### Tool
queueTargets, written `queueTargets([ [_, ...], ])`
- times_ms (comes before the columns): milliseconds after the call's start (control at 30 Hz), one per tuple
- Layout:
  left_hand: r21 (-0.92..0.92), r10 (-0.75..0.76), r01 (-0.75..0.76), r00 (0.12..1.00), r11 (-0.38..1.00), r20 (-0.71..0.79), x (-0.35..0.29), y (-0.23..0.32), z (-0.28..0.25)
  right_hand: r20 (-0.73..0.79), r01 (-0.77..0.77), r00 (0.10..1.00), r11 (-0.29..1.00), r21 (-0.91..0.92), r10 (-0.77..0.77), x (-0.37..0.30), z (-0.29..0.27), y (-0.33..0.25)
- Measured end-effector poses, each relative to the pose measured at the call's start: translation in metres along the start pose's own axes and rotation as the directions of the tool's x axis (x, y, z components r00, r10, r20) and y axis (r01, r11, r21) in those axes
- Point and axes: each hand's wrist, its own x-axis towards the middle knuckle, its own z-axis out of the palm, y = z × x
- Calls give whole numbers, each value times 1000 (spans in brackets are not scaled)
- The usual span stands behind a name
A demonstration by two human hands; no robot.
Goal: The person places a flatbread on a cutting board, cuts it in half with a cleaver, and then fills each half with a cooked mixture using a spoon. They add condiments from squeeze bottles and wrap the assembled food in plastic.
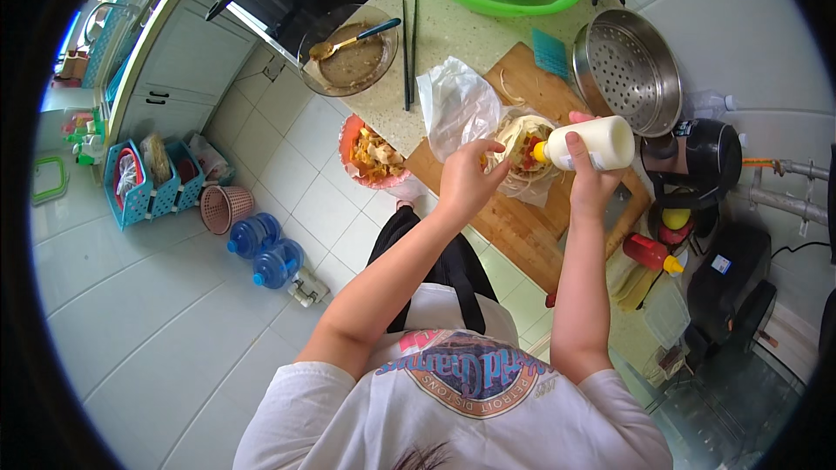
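My right hand [589,176] is wrapped round a cream-white squeeze bottle [603,143], tilted almost flat with its yellow nozzle pointing left. Under the nozzle lies a pale flatbread-like wrap [519,132], topped with shreds and red sauce, on thin plastic over the wooden cutting board [531,235]. My left hand [470,178] is at the wrap's left edge, its thumb and forefinger apart; whether they touch the wrap I cannot tell. A crumpled white plastic bag [455,104] lies just beyond that hand.
Left of the board are dark chopsticks [409,52] and a glass bowl [348,74] with a spoon [335,45]. A steamer pot [629,70] and black kettle [692,161] stand right, near a red sauce bottle [651,252]. Below the counter edge is a pink basin [355,135] of scraps.
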Motion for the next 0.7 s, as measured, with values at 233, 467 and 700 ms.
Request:
queueTargets([
  [233, -13, 8, -8, 1000, 1000, 23, -1, 7, -3, -5, 6, 1000, 997, 72, -5, 2, 3, 1],
  [467, -77, 30, -32, 999, 997, -25, -6, 18, -11, -83, -17, 995, 925, 380, 52, 3, -17, 15],
  [700, -176, -108, 97, 993, 980, -56, -15, 31, -33, -199, 11, 977, 924, 382, 71, 17, -22, 8],
])
